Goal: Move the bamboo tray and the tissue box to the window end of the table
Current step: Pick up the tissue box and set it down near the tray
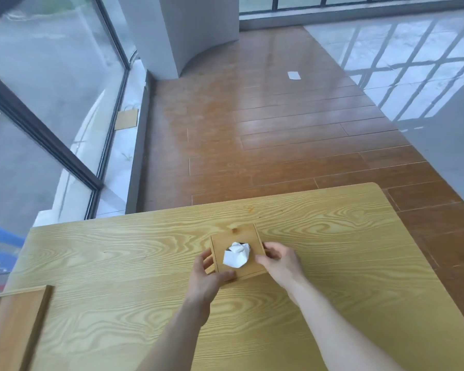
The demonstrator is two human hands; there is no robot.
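Observation:
A square wooden tissue box (243,236) with a white tissue sticking out of its top stands on the wooden table (332,236), near the middle. My left hand (208,277) grips its left and near side. My right hand (279,261) grips its right side. The bamboo tray (14,325) lies flat at the table's left end, partly cut off by the frame's lower left edge, apart from both hands.
Large windows (38,89) run along the left, beyond the table's left end. Behind the table's far edge is brown plank floor (279,129) with a white pillar (177,30) at the back. A paper bag (126,118) lies by the window sill.

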